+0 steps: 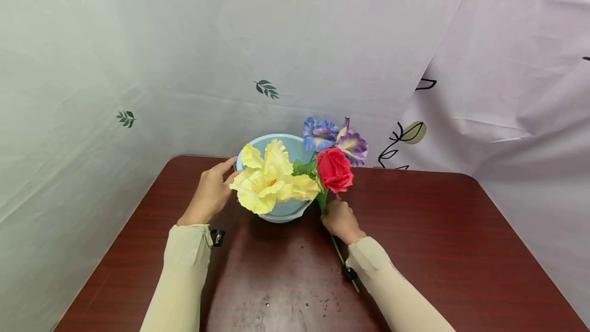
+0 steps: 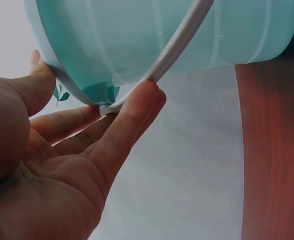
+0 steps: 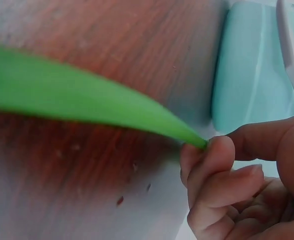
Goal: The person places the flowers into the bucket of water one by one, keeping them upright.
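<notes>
A light blue bucket (image 1: 282, 218) with a pale rim stands on the table. My left hand (image 1: 209, 191) grips it at its left side; in the left wrist view the thumb lies on the rim and fingers are at the white handle (image 2: 182, 37). My right hand (image 1: 342, 219) holds a green flower stem (image 1: 338, 252) to the right of the bucket, its lower end pointing toward me. Above this hand are a red rose (image 1: 335, 169), a blue iris (image 1: 319, 135) and a purple iris (image 1: 354, 145). A large yellow flower (image 1: 274, 181) overlaps the bucket's mouth, hiding much of its inside.
The dark red-brown table (image 1: 428, 240) spreads to both sides, with small specks near its front. A pale cloth wall (image 1: 184, 65) with printed leaves hangs close behind the bucket. A long green leaf (image 3: 87, 95) crosses the right wrist view.
</notes>
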Available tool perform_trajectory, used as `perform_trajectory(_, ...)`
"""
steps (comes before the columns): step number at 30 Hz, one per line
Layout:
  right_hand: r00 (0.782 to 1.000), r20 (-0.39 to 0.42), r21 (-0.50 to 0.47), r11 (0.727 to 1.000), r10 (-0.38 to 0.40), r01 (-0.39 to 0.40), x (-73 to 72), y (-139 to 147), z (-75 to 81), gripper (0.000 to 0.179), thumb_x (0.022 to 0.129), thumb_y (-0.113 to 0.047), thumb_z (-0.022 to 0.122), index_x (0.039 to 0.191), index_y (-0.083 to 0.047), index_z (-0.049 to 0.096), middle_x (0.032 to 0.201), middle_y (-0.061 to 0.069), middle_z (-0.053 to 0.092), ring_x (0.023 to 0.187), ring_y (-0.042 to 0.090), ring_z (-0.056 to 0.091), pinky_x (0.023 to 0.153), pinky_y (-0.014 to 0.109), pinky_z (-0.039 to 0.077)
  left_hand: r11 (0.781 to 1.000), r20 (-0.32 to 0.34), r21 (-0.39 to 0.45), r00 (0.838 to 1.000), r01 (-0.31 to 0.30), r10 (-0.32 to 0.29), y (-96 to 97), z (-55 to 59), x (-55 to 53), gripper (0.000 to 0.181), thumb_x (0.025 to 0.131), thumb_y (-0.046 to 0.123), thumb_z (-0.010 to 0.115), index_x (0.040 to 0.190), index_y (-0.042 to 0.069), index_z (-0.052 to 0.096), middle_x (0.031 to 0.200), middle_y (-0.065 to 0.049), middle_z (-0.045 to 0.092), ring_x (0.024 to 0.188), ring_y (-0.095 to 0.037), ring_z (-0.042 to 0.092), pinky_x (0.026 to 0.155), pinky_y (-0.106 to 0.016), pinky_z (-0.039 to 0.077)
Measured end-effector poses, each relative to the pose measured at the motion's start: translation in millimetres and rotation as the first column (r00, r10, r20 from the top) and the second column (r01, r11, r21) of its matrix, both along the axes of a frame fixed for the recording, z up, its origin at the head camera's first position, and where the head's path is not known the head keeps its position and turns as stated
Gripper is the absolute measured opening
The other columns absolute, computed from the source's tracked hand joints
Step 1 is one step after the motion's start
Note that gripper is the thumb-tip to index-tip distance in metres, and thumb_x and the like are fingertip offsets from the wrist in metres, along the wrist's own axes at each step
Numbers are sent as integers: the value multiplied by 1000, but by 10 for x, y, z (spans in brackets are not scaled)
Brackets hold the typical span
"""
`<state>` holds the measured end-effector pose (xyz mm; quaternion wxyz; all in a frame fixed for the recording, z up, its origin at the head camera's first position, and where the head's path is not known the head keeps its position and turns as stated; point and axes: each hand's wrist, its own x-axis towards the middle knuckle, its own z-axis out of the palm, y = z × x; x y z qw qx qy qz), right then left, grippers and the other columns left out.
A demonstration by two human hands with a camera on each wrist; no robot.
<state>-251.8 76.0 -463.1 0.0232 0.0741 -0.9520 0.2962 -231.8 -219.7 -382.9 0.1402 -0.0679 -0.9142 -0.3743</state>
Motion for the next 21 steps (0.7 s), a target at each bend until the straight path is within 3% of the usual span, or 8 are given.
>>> perform_trajectory(9,998,-65,-8,1000,2,-2,-20,68,73,34,74,1,56,48,-13,41,41,-1,42,38,15,43,39,26,32,1000,-3,-9,1000,0,0,-8,-10,-2,49,98,10,56,144,-2,41,141,-26,44,131,-40,41,100,-52,42)
perform_trajectory(16,995,56,-96,991,-83,88,-21,126,166,31,79,-1,53,50,-12,47,40,1,50,34,12,52,39,24,41,1000,6,-3,1000,3,-3,-3,-8,-11,49,98,10,55,144,-1,41,142,-27,44,132,-40,40,101,-53,41)
perform_trajectory(21,991,83,-115,987,-107,116,-9,193,294,36,85,-3,52,50,-11,48,42,2,52,38,15,53,40,24,36,1000,26,23,1000,8,-8,-11,-2,-14,50,99,12,55,145,-1,40,143,-25,43,134,-39,38,103,-53,39)
